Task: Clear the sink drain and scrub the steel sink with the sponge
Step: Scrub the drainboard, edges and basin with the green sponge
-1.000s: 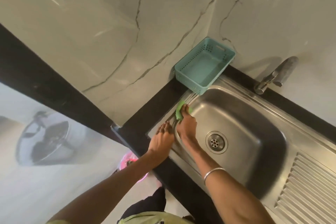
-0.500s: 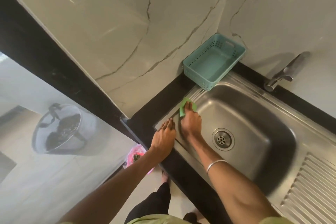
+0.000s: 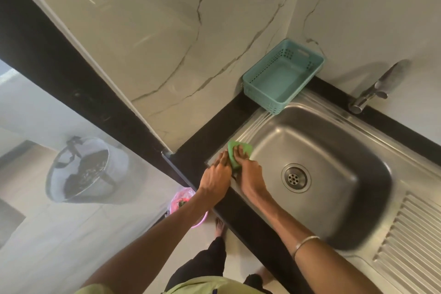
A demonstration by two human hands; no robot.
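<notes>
Because its left rim is being scrubbed, the steel sink (image 3: 334, 150) is taking the green sponge (image 3: 235, 154) flat under the right hand (image 3: 250, 170), fingers pressing straight, while the left hand (image 3: 216, 174), fingers together, is bracing beside it, now touching the sponge instead of apart.

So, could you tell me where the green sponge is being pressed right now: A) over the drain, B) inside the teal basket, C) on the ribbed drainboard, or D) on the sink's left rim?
D: the right hand presses the green sponge on the steel sink's left rim, apart from the drain.
</notes>
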